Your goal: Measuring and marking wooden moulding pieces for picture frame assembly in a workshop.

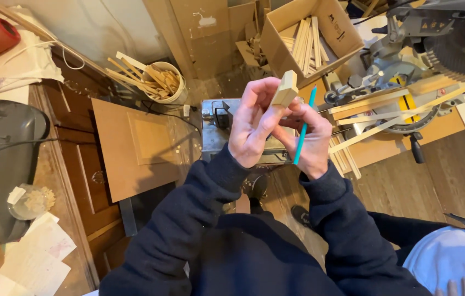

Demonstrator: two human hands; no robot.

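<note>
While left-hand fingers [265,118] pinch the upright wood block [285,89], right-hand fingers [306,118] grip a near-vertical teal pencil [304,127].

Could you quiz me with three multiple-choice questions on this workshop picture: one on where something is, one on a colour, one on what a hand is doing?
1. Where do the loose wood sticks at upper left stand?
A. In a round bucket
B. In a drawer
C. On a chair

2. What colour is the pencil?
A. Red
B. Teal
C. Yellow

3. What is the left hand doing?
A. Resting flat on the floor
B. Hanging empty
C. Holding up a small wood block

Answers:
1 A: the sticks poke out of the round bucket.
2 B: the pencil in the right hand is teal.
3 C: the left hand pinches the small wood block at its fingertips.
</note>
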